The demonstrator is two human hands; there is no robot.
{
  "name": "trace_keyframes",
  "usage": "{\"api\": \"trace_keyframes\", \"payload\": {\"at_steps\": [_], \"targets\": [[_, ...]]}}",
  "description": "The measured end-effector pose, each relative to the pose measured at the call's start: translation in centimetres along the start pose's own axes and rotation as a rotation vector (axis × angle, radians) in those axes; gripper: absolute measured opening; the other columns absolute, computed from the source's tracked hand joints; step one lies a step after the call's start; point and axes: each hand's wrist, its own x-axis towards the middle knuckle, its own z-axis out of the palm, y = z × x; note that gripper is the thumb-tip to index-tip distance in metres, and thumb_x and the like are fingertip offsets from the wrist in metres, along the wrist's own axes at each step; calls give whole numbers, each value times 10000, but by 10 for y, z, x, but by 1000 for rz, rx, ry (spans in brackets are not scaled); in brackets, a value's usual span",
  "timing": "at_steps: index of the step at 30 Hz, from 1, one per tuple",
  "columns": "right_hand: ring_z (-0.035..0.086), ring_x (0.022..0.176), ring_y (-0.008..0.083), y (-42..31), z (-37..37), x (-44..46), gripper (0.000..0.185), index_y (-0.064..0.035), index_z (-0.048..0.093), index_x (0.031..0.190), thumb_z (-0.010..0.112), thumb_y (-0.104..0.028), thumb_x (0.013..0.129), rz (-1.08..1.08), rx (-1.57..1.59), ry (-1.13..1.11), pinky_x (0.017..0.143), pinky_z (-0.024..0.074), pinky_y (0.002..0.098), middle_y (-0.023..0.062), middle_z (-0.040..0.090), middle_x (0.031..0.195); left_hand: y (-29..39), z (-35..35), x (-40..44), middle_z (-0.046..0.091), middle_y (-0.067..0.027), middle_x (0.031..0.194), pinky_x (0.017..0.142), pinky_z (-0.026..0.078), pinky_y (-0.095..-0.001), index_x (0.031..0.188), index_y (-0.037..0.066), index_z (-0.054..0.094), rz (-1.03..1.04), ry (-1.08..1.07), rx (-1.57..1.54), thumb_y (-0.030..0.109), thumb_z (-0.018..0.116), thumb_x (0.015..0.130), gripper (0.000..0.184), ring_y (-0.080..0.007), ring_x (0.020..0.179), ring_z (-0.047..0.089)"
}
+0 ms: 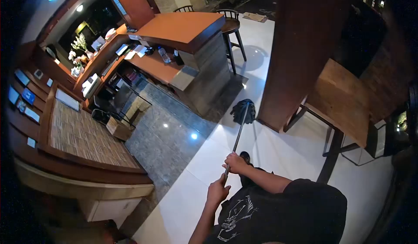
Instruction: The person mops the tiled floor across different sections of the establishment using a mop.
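A: Where is the mop [243, 111] placed?

B: Its dark strands are spread on the white floor [204, 161], near the foot of the wooden pillar [287, 70], with the grey tiles [161, 144] to the other side. The wooden table [344, 100] is set beyond the pillar.

A: How is it best worked from there?

B: The strands should be pressed down lightly and evenly, and drawn in smooth, overlapping strokes. Near the pillar, the pace should be eased so that the base is not knocked. Table legs and stool [230, 26] are better given room, and the shoe [245, 157] should be left out of the stroke's path.

A: And the hands?

B: The handle [239, 135] is held by both. The grip of the right hand [235, 163] is closed around it, lower down towards the strands, with the forearm brought across from the side. The left hand [217, 190] is likewise closed, its grip set near the upper end, with that forearm raised from below. Little gap is left between them; if more leverage is wanted, they could be set wider apart. How tightly the handle is squeezed cannot be told.
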Motion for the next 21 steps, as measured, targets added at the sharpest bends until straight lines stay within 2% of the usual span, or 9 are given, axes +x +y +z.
{"api": "trace_keyframes", "payload": {"at_steps": [2, 5, 9, 11, 13, 14, 17, 18, 21], "targets": [[602, 895, 320, 27, -8, 42, 319, -64, 676, 726, 632, -348, 864, 54, -19, 43, 870, 445, 434, 142, 630, 776, -2, -22, 56, 686, -239, 988, 822, 524, -489, 1393, 125, 497, 38, 36, 27, 225, 714, 786, 652, -423, 936, 658], [595, 969, 351, 90, -24, 107, 353, -65, 718, 820, 618, -399, 878, 208, -97, -161, 879, 474, 465, 167, 646, 881, 6, -43, 144, 683, -244, 992, 831, 525, -479, 1375, 132, 536, 70, 3, 128, 257, 695, 766, 642, -421, 939, 656], [602, 945, 361, 153, -78, 149, 400, -47, 716, 774, 628, -426, 868, 184, -141, -38, 876, 478, 443, 191, 654, 891, 51, -65, 222, 678, -261, 912, 821, 525, -477, 1389, 138, 507, 150, 1, 91, 311, 708, 800, 646, -415, 922, 658], [600, 941, 355, 169, -89, 166, 419, -44, 706, 729, 615, -424, 880, 271, 12, -3, 875, 482, 431, 173, 661, 840, 97, -99, 226, 669, -257, 937, 779, 532, -472, 1263, 110, 615, 294, 75, 206, 329, 720, 797, 526, -417, 908, 653], [594, 919, 349, 162, -119, 172, 425, -48, 695, 695, 611, -420, 883, 186, 54, 104, 854, 485, 436, 153, 654, 778, 118, -133, 221, 656, -218, 1026, 831, 523, -444, 1074, 39, 701, 639, 326, 76, 290, 754, 786, 386, -404, 900, 648], [586, 891, 343, 159, -124, 174, 428, -61, 687, 679, 609, -427, 887, 176, 80, 149, 826, 482, 449, 146, 647, 762, 126, -148, 216, 628, -185, 1142, 875, 505, -443, 946, 39, 710, 699, 361, 91, 235, 776, 758, 280, -369, 937, 649], [586, 790, 318, 144, -148, 174, 218, -99, 632, 609, 642, -262, 751, 87, 178, 216, 738, 465, 440, 101, 618, 689, 106, -160, 222, 670, -154, 870, 885, 508, -452, 767, 4, 637, 879, 203, -170, 97, 722, 751, 128, -324, 852, 665], [579, 736, 313, 143, -148, 177, 109, -123, 606, 583, 651, -196, 651, 66, 175, 264, 727, 455, 426, 83, 602, 659, 106, -160, 228, 659, -139, 830, 880, 508, -440, 744, 8, 622, 864, 190, -246, 75, 704, 753, 107, -318, 829, 657], [577, 724, 309, 167, -130, 191, 91, -143, 595, 572, 661, -152, 633, 45, 200, 405, 739, 450, 412, 75, 590, 642, 110, -158, 258, 628, -111, 745, 867, 510, -415, 694, 13, 580, 858, 115, -400, 16, 651, 757, 95, -306, 765, 635]]}}
